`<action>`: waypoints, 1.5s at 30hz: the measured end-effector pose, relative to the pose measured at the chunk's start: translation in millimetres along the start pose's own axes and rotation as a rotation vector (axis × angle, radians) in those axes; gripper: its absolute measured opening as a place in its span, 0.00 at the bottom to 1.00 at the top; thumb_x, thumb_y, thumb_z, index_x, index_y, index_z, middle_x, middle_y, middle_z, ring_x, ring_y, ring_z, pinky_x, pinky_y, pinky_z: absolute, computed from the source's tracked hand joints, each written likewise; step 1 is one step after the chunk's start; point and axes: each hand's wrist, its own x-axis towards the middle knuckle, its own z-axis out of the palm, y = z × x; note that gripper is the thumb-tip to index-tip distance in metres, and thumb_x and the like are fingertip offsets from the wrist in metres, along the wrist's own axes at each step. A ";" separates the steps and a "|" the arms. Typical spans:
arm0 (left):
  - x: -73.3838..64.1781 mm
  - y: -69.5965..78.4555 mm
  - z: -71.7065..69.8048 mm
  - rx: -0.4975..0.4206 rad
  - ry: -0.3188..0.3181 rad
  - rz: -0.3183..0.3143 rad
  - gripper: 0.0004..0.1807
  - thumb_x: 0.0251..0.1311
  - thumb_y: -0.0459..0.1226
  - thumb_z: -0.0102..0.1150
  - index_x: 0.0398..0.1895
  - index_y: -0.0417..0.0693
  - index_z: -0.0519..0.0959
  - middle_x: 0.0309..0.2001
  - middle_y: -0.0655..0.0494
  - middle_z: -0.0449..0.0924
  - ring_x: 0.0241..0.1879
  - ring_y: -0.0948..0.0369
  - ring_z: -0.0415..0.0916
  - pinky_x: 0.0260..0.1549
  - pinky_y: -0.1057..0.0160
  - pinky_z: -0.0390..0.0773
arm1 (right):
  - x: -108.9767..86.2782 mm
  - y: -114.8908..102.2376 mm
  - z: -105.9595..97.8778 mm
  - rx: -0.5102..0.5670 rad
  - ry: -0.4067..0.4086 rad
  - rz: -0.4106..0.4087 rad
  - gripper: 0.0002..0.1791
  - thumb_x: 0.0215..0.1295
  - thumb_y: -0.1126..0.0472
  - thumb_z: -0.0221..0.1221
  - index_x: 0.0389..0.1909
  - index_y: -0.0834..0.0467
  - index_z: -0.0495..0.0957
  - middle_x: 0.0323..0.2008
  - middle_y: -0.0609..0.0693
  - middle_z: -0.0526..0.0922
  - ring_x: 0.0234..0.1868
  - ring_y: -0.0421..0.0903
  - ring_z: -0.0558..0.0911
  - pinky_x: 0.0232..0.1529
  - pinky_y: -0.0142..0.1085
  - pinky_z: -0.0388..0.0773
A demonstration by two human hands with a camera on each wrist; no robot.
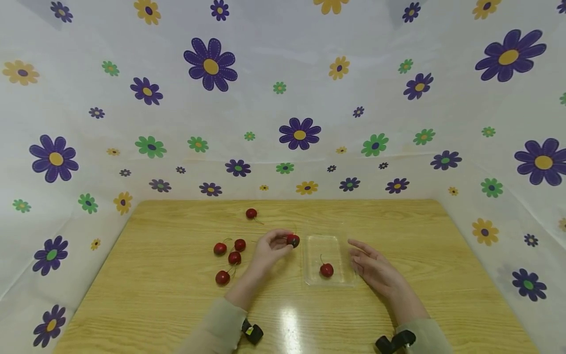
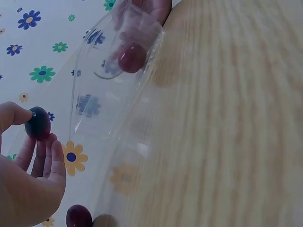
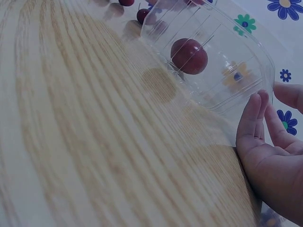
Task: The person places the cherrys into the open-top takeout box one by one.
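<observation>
Between thumb and fingers, my left hand (image 1: 270, 250) pinches a dark red cherry (image 1: 293, 240), held up just left of a clear plastic container (image 1: 322, 283). In the left wrist view the pinched cherry (image 2: 38, 124) is away from the palm, at the fingertips. One cherry (image 1: 326, 270) with its stem up lies inside the container, toward its near end. My right hand (image 1: 379, 271) is at the container's right side, fingers extended and fingertips right at its wall, as the right wrist view also shows with the hand (image 3: 270, 142) beside the clear rim.
Left of my left hand lie several loose cherries with stems, among them a near one (image 1: 222, 278) and a middle one (image 1: 234, 257). Farther back is a lone cherry (image 1: 251, 213). A flower-patterned white sheet (image 1: 256, 108) stands behind and beside the wooden table (image 1: 168, 295).
</observation>
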 end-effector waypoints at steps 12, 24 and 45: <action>-2.4 7.6 21.0 0.011 -0.107 0.054 0.19 0.65 0.23 0.65 0.58 0.32 0.81 0.57 0.35 0.83 0.54 0.53 0.84 0.54 0.70 0.83 | 0.5 0.9 -2.0 0.047 -0.043 -0.020 0.26 0.82 0.74 0.44 0.66 0.45 0.79 0.54 0.42 0.82 0.51 0.35 0.83 0.59 0.27 0.81; -7.0 13.7 44.3 0.090 -0.184 0.133 0.18 0.62 0.24 0.69 0.56 0.34 0.83 0.54 0.36 0.84 0.49 0.59 0.83 0.55 0.65 0.85 | 1.3 1.9 -2.9 0.047 -0.054 -0.022 0.27 0.82 0.74 0.44 0.66 0.45 0.78 0.54 0.42 0.82 0.53 0.35 0.83 0.59 0.27 0.81; -15.7 8.9 50.8 0.526 -0.263 0.367 0.18 0.58 0.27 0.74 0.53 0.44 0.86 0.51 0.50 0.85 0.48 0.56 0.81 0.54 0.60 0.85 | 1.3 2.3 -1.2 0.007 -0.022 -0.020 0.26 0.82 0.74 0.46 0.65 0.44 0.78 0.54 0.42 0.80 0.53 0.34 0.81 0.60 0.27 0.81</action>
